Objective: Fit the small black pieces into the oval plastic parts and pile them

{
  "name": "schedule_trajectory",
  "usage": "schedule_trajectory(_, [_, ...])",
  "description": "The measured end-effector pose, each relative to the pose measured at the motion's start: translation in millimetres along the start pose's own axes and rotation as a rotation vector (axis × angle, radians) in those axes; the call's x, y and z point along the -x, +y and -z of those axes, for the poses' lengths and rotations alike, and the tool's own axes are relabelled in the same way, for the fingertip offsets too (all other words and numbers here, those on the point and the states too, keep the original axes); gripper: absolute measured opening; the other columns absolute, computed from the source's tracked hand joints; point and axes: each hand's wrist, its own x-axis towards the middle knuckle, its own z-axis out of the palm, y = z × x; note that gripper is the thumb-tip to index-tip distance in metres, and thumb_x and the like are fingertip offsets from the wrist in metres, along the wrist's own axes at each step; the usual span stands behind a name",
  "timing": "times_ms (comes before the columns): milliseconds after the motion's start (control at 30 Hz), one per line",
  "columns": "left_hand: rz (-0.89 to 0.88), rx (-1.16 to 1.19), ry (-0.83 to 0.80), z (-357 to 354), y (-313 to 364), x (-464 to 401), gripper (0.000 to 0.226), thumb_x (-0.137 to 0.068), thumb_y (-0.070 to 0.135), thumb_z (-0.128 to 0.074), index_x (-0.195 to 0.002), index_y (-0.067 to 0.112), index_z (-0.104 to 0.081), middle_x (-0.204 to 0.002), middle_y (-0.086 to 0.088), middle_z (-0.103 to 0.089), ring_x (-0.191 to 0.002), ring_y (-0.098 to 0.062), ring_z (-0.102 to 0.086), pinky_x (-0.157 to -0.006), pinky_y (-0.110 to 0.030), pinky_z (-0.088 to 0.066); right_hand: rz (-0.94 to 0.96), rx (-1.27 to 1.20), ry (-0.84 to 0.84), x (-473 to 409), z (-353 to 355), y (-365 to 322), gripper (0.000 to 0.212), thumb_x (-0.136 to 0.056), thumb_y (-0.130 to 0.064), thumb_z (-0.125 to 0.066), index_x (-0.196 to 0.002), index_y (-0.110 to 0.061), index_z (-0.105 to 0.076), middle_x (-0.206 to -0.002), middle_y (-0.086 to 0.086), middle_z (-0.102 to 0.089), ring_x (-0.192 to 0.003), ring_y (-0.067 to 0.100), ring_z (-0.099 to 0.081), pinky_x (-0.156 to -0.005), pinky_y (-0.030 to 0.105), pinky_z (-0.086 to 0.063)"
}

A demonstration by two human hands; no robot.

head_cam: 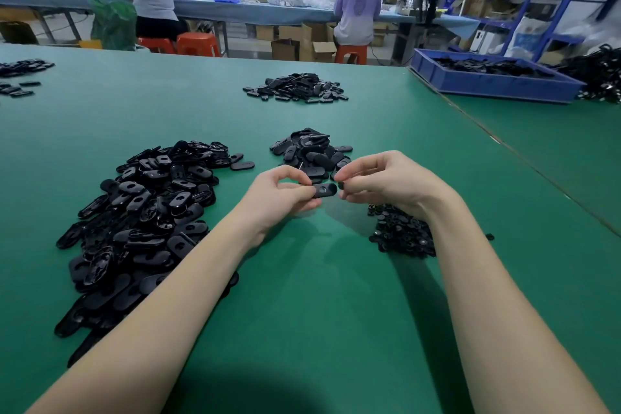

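- Green desk [302, 312] under everything; both bare forearms reaching in from the near edge.
- Left hand [279, 198] pinching one black oval part [324, 191] by its left end, thumb and fingers curled on it, part lifted just above the desk.
- Hole visible in the oval part's middle, right end poking out free.
- Right hand [383, 183] just right of the oval part, fingers curled tight at the tips; something small and dark at the fingertips, cannot tell for sure if held.
- Heap of small black pieces [400, 233] right of and nearer than the oval part, partly under the right wrist.
- Big heap of empty oval parts [148, 212] left of the held oval part.
- Smaller pile of ovals [311, 151] just behind the held oval part.
- Another pile [297, 88] farther behind.
- Blue tray [494, 84] of black parts far right of that.
- Two seated people at a long bench beyond the desk's far edge, backs turned.
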Motion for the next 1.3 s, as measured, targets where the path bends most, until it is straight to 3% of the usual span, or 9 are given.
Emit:
schedule_trajectory(133, [-0.004,0.116,-0.024,-1,5,4,0.026,-0.088,-0.017,-0.058,-0.103,0.001,-0.068,-0.099,-0.021,-0.071,-0.092,-0.033,-0.075,-0.081,-0.024,-0.060,-0.009,-0.080,-0.038,-2,-4,3,0.014,-0.088,0.011,-0.069,-0.096,0.001,-0.076,-0.089,0.017,-0.075,-0.080,0.020,-0.076,-0.072,0.020,-0.059])
schedule_trajectory(300, [0.034,0.190,-0.042,-5,9,6,0.018,-0.090,-0.013,-0.060,-0.093,0.004,-0.066,-0.097,-0.018,-0.074,-0.090,-0.030,-0.076,-0.081,-0.024,-0.060,-0.036,-0.024,-0.052,-5,-9,6,0.009,-0.091,-0.001,-0.072,-0.096,-0.008,-0.075,-0.087,0.013,-0.078,-0.076,0.017,-0.072,-0.067,0.020,-0.058])
schedule_trajectory(533, [-0.070,-0.121,-0.027,-1,9,5,0.012,-0.089,0.000,-0.070,-0.097,0.009,-0.068,-0.089,-0.012,-0.075,-0.084,-0.018,-0.071,-0.072,-0.020,-0.057,-0.026,0.017,-0.028,-3,-15,1,0.010,-0.086,-0.015,-0.080,-0.091,-0.023,-0.079,-0.086,0.000,-0.077,-0.070,0.012,-0.072,-0.056,0.016,-0.050])
schedule_trajectory(667, [-0.133,-0.196,-0.080,0,11,6,0.030,-0.090,-0.002,-0.066,-0.112,0.017,-0.069,-0.087,-0.012,-0.077,-0.080,-0.016,-0.072,-0.071,-0.020,-0.056,-0.026,0.019,-0.010,-5,-18,2,0.010,-0.087,-0.012,-0.079,-0.093,-0.020,-0.078,-0.085,0.000,-0.077,-0.069,0.013,-0.071,-0.056,0.016,-0.051])
schedule_trajectory(900, [-0.082,-0.065,-0.068,-3,15,7,0.013,-0.096,0.005,-0.062,-0.106,0.009,-0.068,-0.094,-0.015,-0.077,-0.085,-0.026,-0.076,-0.071,-0.024,-0.060,-0.043,-0.001,0.058,-8,-19,4,0.010,-0.085,-0.011,-0.080,-0.095,-0.014,-0.079,-0.084,0.003,-0.079,-0.060,0.010,-0.068,-0.055,0.015,-0.051])
schedule_trajectory(1300, [-0.085,-0.085,-0.091,-3,17,6,0.015,-0.101,0.012,-0.057,-0.105,0.012,-0.071,-0.096,-0.010,-0.078,-0.089,-0.025,-0.076,-0.074,-0.027,-0.061,-0.034,0.034,0.151,-7,-21,1,0.029,-0.077,-0.016,-0.089,-0.095,-0.017,-0.066,-0.061,-0.006,-0.068,-0.048,0.006,-0.060,-0.045,0.014,-0.041])
